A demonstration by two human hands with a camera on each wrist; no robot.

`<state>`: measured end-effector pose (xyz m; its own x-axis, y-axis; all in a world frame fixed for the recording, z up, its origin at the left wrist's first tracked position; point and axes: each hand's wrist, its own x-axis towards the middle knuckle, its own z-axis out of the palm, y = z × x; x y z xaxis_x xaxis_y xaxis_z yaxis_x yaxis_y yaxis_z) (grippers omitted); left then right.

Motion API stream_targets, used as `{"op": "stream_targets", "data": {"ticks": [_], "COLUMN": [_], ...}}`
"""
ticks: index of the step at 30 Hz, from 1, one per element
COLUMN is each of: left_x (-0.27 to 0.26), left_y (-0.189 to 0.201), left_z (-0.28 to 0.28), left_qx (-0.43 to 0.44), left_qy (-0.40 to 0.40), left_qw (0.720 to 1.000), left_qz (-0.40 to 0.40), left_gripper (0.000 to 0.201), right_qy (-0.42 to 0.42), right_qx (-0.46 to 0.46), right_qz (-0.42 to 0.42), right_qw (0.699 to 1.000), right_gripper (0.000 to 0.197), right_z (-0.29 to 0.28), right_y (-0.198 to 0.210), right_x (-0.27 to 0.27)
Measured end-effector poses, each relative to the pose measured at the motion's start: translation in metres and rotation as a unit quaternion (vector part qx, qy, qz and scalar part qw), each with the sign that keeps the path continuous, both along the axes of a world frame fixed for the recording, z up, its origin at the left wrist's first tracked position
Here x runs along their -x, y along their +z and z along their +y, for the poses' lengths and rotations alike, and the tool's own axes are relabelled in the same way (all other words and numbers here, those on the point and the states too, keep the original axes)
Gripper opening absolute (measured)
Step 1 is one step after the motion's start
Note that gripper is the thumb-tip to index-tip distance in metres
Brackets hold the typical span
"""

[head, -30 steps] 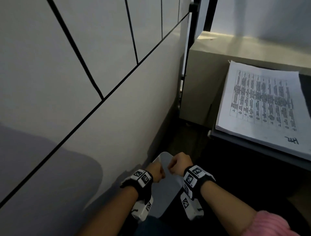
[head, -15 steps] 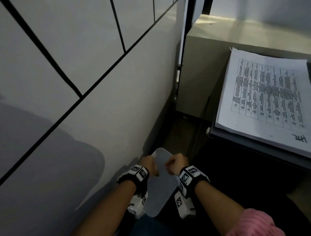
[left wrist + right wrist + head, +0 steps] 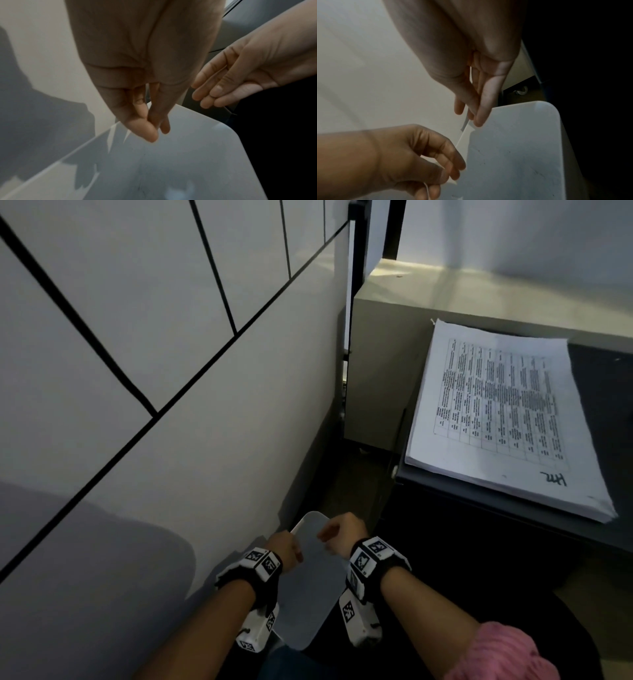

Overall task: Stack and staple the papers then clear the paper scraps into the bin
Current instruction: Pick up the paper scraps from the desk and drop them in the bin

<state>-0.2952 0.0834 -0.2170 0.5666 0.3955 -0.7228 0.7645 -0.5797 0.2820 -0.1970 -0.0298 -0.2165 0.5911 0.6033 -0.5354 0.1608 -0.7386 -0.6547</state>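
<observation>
left fingers (image 3: 150, 129): bunched, tips pressed to the thumb over the bin mouth; a thin white sliver shows at them in the right wrist view, can't tell for sure that it is held
right fingers (image 3: 481, 108): straight, close together, pointing down, nothing between them; tips just above the bin's far rim
left hand (image 3: 284, 549): above the bin's wall-side rim, wrist camera strapped on
right hand (image 3: 342, 532): just beside the left hand, over the bin's opposite side
bin (image 3: 308, 594): white, rounded corners, directly under both sets of fingers, standing against the wall (image 3: 171, 405)
scraps (image 3: 111, 136): small pale slivers below the left fingers, against the bin's inner side; blurred, count unclear
bin bottom: pale blurred patches, can't tell what they are
papers (image 3: 496, 412): thick stack, printed table on top sheet, handwritten mark at its near corner; well up and to the right of the right fingers, lying on a dark tabletop (image 3: 513, 522)
staple: not discernible at this size
cabinet (image 3: 383, 364): beige, beyond the fingers, next to the stack
sleeve (image 3: 496, 655): pink, pushed up the right forearm
</observation>
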Motion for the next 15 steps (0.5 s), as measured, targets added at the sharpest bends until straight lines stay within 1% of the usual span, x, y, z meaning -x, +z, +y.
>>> {"op": "stream_targets", "data": {"ticks": [3,6,8,10,12,13,15], "left_x": [-0.003,-0.005,-0.007,-0.01,-0.012,-0.016,-0.025], "left_y": [0.01,0.017,0.019,0.025,0.037,0.045,0.065], "left_z": [0.001,-0.002,-0.004,-0.009,-0.01,-0.011,-0.011], "left_qx": [-0.002,-0.049,-0.077,-0.095,-0.103,-0.099,-0.085], "left_qy": [-0.014,-0.045,-0.045,-0.056,-0.093,-0.117,-0.146], "left_qw": [1.0,0.997,0.996,0.994,0.989,0.986,0.98], "left_qz": [0.021,0.028,0.013,-0.011,-0.043,-0.066,-0.102], "left_gripper": [0.028,0.045,0.049,0.042,0.018,0.013,0.02], "right_qy": [0.004,0.03,0.054,0.081,0.126,0.146,0.18], "right_qx": [-0.01,0.009,0.015,0.004,-0.025,-0.043,-0.074], "right_qz": [-0.013,-0.017,-0.022,-0.032,-0.03,-0.033,-0.045], "right_qw": [1.0,0.999,0.998,0.996,0.991,0.988,0.98], "right_gripper": [0.022,0.015,0.018,0.026,0.031,0.033,0.036], "right_z": [-0.003,-0.006,-0.01,-0.017,-0.025,-0.034,-0.054], "right_y": [0.013,0.032,0.047,0.065,0.085,0.098,0.125], "right_x": [0.0,0.002,0.005,0.008,0.01,0.008,0.003]}}
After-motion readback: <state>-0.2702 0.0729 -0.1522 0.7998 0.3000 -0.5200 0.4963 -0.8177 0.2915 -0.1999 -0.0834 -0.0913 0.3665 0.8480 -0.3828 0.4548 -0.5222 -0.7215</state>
